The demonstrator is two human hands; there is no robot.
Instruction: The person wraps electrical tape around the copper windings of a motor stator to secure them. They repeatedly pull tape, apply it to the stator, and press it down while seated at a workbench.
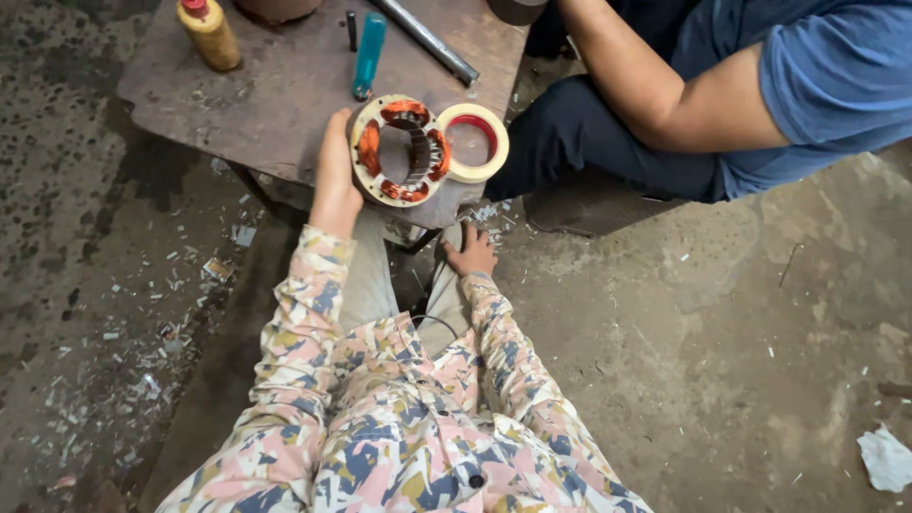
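My left hand [335, 176] grips the left rim of a round motor stator [401, 152] with copper-coloured windings, which lies on the near edge of a low dark metal table [275, 90]. A roll of pale tape [474, 142] rests against the stator's right side. My right hand [470, 252] is down below the table's edge, fingers curled near my knee, and nothing shows in it.
On the table lie a teal-handled screwdriver [368, 52], a steel rod [427, 40] and a yellow bottle [209, 33]. Another person in a blue shirt [798, 76] sits at the right, forearm [655, 90] over a knee. Paper scraps [152, 332] litter the concrete floor.
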